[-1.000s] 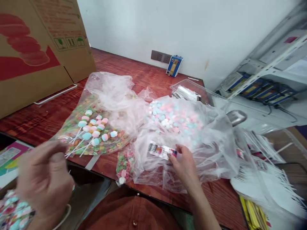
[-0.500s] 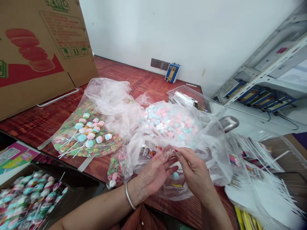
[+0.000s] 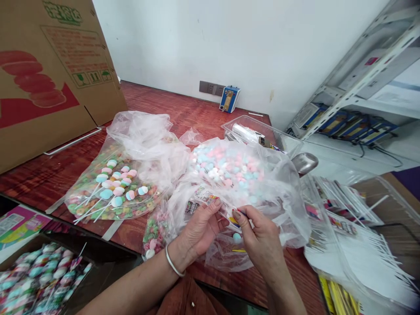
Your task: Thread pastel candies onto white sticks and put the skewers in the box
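Note:
Both my hands meet at the front of a big clear plastic bag (image 3: 282,205) full of pink, blue and white candies. My left hand (image 3: 200,227), a bangle on its wrist, pinches a small clear wrapper with a printed colourful label (image 3: 205,195). My right hand (image 3: 259,238) pinches the other end of the same wrapper. A blue candy (image 3: 236,237) shows between the hands. To the left, a second clear bag (image 3: 131,175) holds candy skewers on white sticks over small colourful ring candies.
A large cardboard box (image 3: 49,74) stands at the back left on the red wooden table (image 3: 183,105). A clear plastic tub (image 3: 259,131) sits behind the bags. White sticks and printed wrappers (image 3: 354,236) lie at right. A box of wrapped skewers (image 3: 36,275) sits at lower left.
My left hand came from the lower left across to the bag and joined my right hand on the wrapper. The view shifted slightly.

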Action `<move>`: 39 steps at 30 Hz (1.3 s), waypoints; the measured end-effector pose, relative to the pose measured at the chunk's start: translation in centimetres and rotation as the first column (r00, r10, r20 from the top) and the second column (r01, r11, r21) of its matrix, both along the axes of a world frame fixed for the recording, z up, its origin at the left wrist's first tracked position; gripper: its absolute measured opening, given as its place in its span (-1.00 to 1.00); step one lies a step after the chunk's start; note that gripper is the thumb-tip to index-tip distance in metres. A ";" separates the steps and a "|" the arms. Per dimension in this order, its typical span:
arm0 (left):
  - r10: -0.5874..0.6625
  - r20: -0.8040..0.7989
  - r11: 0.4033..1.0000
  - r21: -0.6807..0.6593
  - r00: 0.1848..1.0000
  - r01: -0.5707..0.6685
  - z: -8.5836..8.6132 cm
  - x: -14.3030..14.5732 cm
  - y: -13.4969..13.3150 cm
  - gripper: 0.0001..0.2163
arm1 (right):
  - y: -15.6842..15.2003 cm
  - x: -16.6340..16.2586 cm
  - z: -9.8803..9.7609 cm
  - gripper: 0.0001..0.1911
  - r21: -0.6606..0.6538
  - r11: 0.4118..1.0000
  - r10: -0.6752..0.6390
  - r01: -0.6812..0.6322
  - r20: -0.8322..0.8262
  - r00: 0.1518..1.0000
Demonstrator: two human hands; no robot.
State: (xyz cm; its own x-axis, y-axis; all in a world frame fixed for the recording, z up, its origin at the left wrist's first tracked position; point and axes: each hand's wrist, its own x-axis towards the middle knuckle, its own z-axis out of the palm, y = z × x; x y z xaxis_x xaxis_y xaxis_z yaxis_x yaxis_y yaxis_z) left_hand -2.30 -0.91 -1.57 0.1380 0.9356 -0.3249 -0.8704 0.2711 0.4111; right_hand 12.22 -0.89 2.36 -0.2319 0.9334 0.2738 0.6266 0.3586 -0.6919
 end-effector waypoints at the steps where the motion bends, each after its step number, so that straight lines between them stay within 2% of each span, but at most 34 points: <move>1: -0.018 0.012 1.000 0.001 1.000 0.018 -0.1 -0.1 0.0 -0.79 | 0.0 0.1 0.2 -0.73 0.012 1.000 0.027 -0.028 0.026 0.999; 3: -0.009 -0.012 1.000 0.015 1.000 0.009 -0.2 -0.2 0.0 -0.81 | 0.1 0.4 0.4 -0.70 0.009 0.997 0.081 -0.082 0.067 0.994; 5: 0.055 -0.044 0.998 0.022 0.998 -0.054 -0.4 -0.2 0.0 -0.81 | 0.3 0.4 0.5 -0.64 -0.015 0.995 0.097 -0.096 0.083 0.992; 9: 0.109 0.028 0.992 -0.070 0.994 -0.106 -0.7 -0.1 -0.1 -0.74 | 0.0 -0.1 0.1 -0.48 -0.085 0.996 -0.037 0.033 -0.046 0.998; 11: 0.113 0.099 0.987 -0.125 0.989 -0.101 -0.8 -0.2 0.0 -0.71 | -0.6 -0.5 0.0 -0.51 -0.089 0.990 -0.119 0.106 -0.155 0.981; 13: 0.136 0.154 0.980 -0.166 0.979 -0.110 -0.9 -0.4 0.1 -0.70 | -1.3 -0.8 0.1 -0.61 -0.006 0.986 -0.163 0.166 -0.223 0.961; 15: 0.147 0.183 0.978 -0.174 0.972 -0.115 -0.9 -0.6 0.2 -0.70 | -1.9 -1.1 0.1 -0.70 0.119 0.980 -0.126 0.157 -0.238 0.963; 17: 0.143 0.188 0.982 -0.152 0.972 -0.116 -0.9 -0.6 0.2 -0.71 | -2.3 -1.4 -0.1 -0.72 0.195 0.978 -0.039 0.080 -0.205 0.978; 20: 0.144 0.146 0.985 -0.114 0.979 -0.128 -0.5 -0.6 -0.2 -0.71 | -2.6 -2.0 -0.6 -0.72 0.183 0.983 0.043 -0.013 -0.159 0.986; 22: 0.156 0.096 0.984 -0.105 0.983 -0.146 0.2 -0.9 -0.6 -0.70 | -2.9 -2.5 -0.6 -0.71 0.157 0.987 0.072 -0.042 -0.184 0.980; 24: 0.172 0.050 0.984 -0.055 0.984 -0.169 1.1 -2.0 -1.1 -0.70 | -3.2 -3.4 -0.1 -0.72 0.126 0.991 0.082 -0.050 -0.267 0.960; 26: 0.240 0.004 0.970 0.024 0.971 -0.240 2.3 -4.2 -1.7 -0.70 | -3.3 -4.7 0.6 -0.70 0.086 0.996 0.053 -0.020 -0.391 0.919; 28: 0.385 -0.041 0.921 0.079 0.922 -0.381 3.7 -7.7 -2.7 -0.68 | -3.5 -6.9 1.1 -0.69 0.030 0.999 0.001 0.016 -0.495 0.869; 29: 0.483 -0.065 0.874 0.094 0.873 -0.476 4.4 -9.8 -3.4 -0.66 | -3.5 -8.2 1.2 -0.71 -0.007 1.000 -0.002 -0.002 -0.516 0.856; 31: 0.672 -0.111 0.740 0.142 0.732 -0.658 5.7 -14.6 -5.2 -0.63 | -3.7 -11.6 1.0 -0.75 -0.117 0.981 0.076 -0.154 -0.501 0.862; 32: 0.758 -0.122 0.652 0.187 0.641 -0.735 6.3 -17.0 -6.2 -0.64 | -3.7 -13.5 0.8 -0.75 -0.183 0.946 0.152 -0.267 -0.477 0.866; 34: 0.869 -0.107 0.492 0.294 0.483 -0.819 7.1 -21.4 -8.2 -0.67 | -3.6 -17.7 0.2 -0.73 -0.296 0.836 0.317 -0.462 -0.428 0.847; 35: 0.901 -0.089 0.429 0.332 0.425 -0.840 7.3 -23.2 -9.2 -0.69 | -3.5 -19.9 -0.1 -0.72 -0.314 0.800 0.385 -0.511 -0.383 0.839; 37: 0.935 -0.053 0.345 0.355 0.350 -0.869 7.4 -25.9 -10.8 -0.69 | -2.8 -24.4 -0.3 -0.71 -0.304 0.775 0.525 -0.553 -0.175 0.833; 38: 0.944 -0.044 0.323 0.345 0.328 -0.881 7.3 -26.7 -11.4 -0.69 | -2.3 -26.7 -0.3 -0.68 -0.283 0.794 0.557 -0.539 -0.017 0.830; 39: 0.949 -0.039 0.309 0.329 0.314 -0.892 7.1 -27.3 -11.8 -0.68 | -1.7 -28.8 -0.3 -0.67 -0.275 0.815 0.542 -0.509 0.056 0.838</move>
